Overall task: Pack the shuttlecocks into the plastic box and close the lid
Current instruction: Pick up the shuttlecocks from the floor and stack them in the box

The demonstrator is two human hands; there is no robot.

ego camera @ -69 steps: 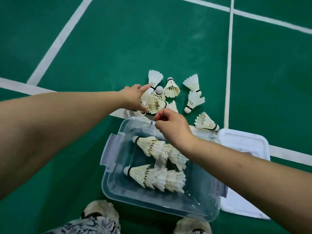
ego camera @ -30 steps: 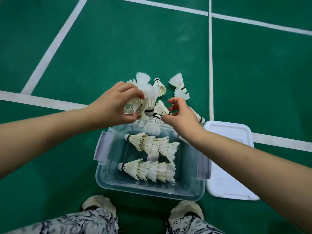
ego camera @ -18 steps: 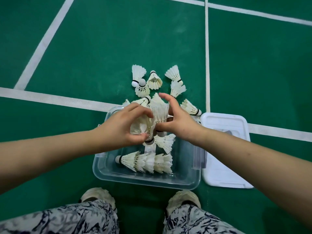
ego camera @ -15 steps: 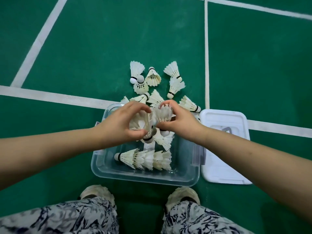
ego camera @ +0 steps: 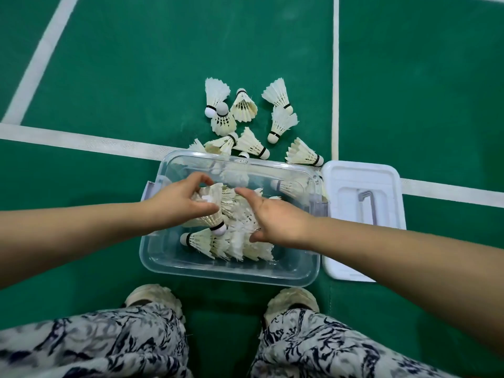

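Our left hand (ego camera: 177, 205) is closed around a small bundle of shuttlecocks (ego camera: 210, 211), cork ends pointing near-right, held low inside the plastic box (ego camera: 229, 274). Our right hand (ego camera: 278, 219) lies spread and loose on the feathers beside it; we cannot tell whether it pinches anything. Just nearer, a nested row (ego camera: 229, 242) lies with its long axis left to right, cork at the left. About nine loose shuttlecocks (ego camera: 281, 122) wait on the floor beyond the far wall, roughly equally reachable by both hands. One lid (ego camera: 362, 175) rests touching the box's right side.
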